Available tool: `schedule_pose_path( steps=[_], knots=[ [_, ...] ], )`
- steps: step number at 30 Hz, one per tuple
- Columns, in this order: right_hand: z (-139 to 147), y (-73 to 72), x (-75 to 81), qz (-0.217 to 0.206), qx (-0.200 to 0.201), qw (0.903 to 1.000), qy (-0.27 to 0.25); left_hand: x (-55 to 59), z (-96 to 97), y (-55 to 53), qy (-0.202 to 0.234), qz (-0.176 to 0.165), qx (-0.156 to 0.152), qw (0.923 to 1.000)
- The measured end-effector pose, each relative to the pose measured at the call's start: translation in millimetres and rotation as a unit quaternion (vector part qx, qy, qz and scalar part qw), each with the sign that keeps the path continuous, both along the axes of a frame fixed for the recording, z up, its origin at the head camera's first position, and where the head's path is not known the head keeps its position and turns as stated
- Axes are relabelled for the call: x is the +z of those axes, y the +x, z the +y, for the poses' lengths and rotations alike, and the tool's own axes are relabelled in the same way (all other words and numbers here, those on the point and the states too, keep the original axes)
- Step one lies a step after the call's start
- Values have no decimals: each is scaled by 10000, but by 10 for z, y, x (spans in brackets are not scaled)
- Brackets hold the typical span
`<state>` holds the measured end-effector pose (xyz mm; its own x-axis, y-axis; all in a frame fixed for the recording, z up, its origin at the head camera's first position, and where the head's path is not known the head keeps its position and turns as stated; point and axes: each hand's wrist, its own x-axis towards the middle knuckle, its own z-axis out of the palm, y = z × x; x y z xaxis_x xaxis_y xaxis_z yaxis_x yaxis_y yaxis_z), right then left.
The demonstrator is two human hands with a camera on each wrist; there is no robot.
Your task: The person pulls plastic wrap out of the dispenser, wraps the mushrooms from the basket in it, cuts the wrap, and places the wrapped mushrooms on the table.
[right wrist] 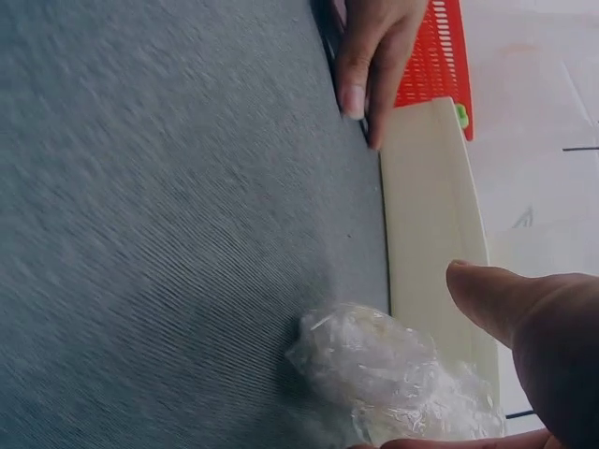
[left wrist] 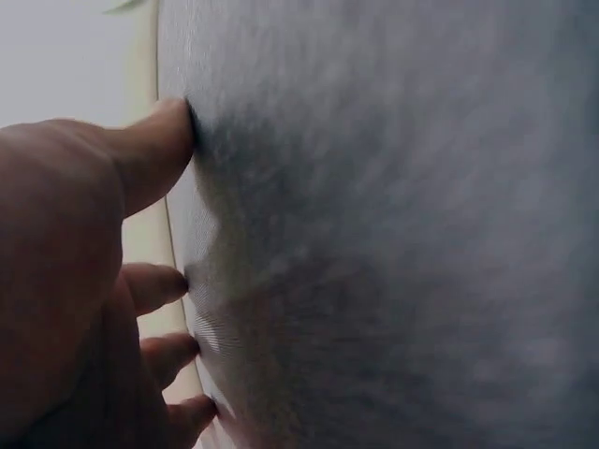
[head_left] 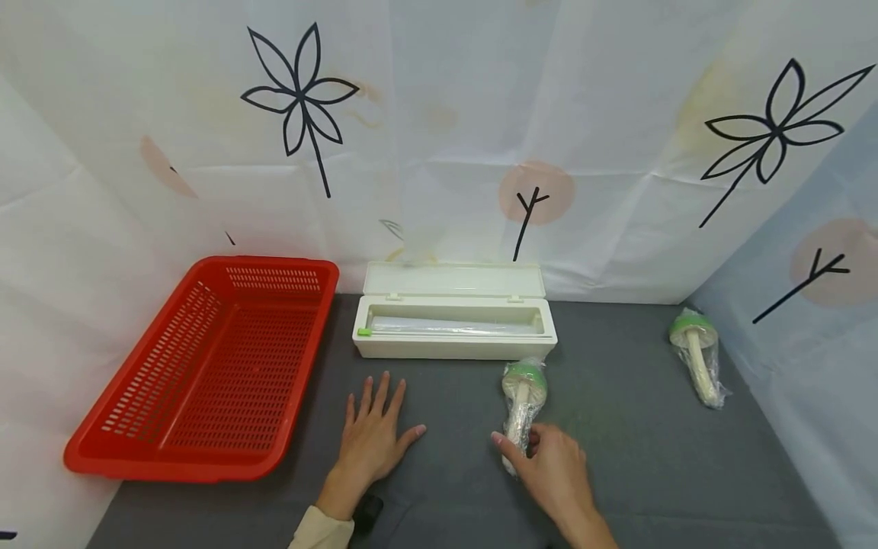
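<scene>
A green-capped mushroom shape (head_left: 524, 377) wrapped in crinkled clear film lies on the grey cloth, its stem toward me. My right hand (head_left: 559, 469) is at the stem's lower end, fingers along its right side and thumb across it in the head view. In the right wrist view, the thumb stands apart from the wrapped end (right wrist: 370, 360). My left hand (head_left: 373, 442) rests on the cloth, fingers spread, holding nothing; its fingertips touch the surface in the left wrist view.
Behind the hands stands a white cling film box (head_left: 456, 348), lid up, with a film roll and a green slider. A red plastic basket (head_left: 288, 427) sits at left. Another wrapped green-capped mushroom (head_left: 698, 358) lies at far right. Printed white curtain (head_left: 439, 137) encloses the back and sides.
</scene>
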<state>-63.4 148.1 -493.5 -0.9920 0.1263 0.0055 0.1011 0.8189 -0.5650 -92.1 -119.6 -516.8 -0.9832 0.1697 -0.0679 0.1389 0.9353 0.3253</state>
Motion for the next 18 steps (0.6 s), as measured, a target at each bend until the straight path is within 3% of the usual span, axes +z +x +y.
schedule_pose_path(
  steps=[7, 14, 18],
  knots=[
    [-44, 73, -71, 476, 123, 9981, 376, -6, -20, -36, 112, -6, -67, 9999],
    [33, 56, -91, 357, -65, 9993, 44, -23, -28, -59, 178, 18, -42, 9998],
    [163, 89, -72, 34, -290, 9991, -318, -29, -21, -67, 185, -9, -27, 9998]
  ],
)
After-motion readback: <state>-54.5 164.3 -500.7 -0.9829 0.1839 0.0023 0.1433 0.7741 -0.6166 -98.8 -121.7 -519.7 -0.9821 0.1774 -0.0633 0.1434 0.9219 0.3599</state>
